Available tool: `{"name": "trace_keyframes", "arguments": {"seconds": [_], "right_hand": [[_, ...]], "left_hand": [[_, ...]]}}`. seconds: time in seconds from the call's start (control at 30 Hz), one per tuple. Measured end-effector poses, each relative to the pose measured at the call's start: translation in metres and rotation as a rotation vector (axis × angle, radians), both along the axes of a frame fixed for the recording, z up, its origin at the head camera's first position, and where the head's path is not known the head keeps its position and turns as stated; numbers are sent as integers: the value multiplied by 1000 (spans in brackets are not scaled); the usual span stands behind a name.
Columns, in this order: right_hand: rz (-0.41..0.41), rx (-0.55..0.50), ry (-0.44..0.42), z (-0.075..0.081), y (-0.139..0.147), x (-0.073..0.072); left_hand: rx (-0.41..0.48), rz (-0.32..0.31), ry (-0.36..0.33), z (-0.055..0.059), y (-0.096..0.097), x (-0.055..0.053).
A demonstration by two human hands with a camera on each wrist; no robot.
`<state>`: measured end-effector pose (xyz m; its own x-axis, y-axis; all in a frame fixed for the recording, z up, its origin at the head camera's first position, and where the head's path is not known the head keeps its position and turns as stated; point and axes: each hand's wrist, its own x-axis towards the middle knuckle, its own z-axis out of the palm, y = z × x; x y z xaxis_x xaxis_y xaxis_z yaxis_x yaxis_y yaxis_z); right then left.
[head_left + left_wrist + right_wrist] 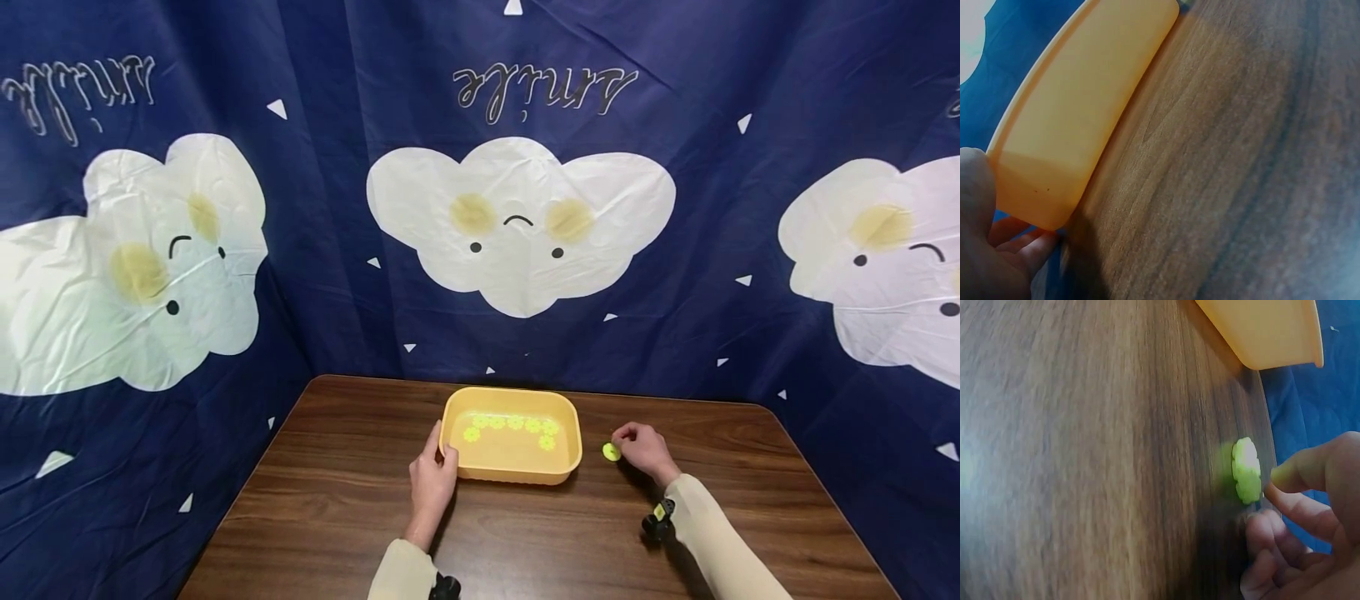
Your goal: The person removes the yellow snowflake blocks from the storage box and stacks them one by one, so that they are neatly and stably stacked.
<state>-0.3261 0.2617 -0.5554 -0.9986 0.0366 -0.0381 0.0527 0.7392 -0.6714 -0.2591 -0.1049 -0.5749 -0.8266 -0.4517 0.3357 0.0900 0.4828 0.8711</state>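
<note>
A yellow plastic tray (517,467) rests on the wooden table, with several yellow-green flower-shaped pieces (515,422) lying inside it. My left hand (433,479) grips the tray at its left end, thumb at the rim and fingers against the outer wall; the left wrist view shows this hand (997,231) round the tray's corner (1041,187). To the right of the tray, my right hand (647,450) pinches another flower-shaped piece (611,452) between thumb and forefinger. In the right wrist view that flower (1247,470) stands on edge at the fingertips (1282,478), close over the table.
The brown table (517,542) ends at a dark blue curtain (322,208) printed with white clouds, which hangs behind it and at both sides. Black wrist cameras (657,523) are strapped on both forearms over pale sleeves.
</note>
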Motion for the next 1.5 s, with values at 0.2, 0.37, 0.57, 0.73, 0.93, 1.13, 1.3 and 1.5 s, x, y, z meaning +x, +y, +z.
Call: {"name": "trace_keyframes", "arguments": {"seconds": [0.2,0.37,0.57,0.73,0.93,1.13,1.3,1.5], "right_hand": [[-28,62,108,9,-15,3],[-4,60,203,24,-37,-3],[36,-16,242,51,-73,-10],[107,-70,282,64,-105,-19],[143,-59,209,63,-133,-26],[159,-13,117,49,-152,-27],[205,16,98,40,-160,-27],[204,42,83,32,-166,-28]], "left_hand": [[-15,-4,-8,0,1,0],[-7,-1,-15,0,0,-1],[-8,-7,-47,1,0,0],[-11,-5,-44,2,-1,0],[-21,-4,-40,1,0,0],[-16,3,-47,0,0,1],[-14,2,-45,0,0,1],[-20,3,-29,-1,0,1]]}}
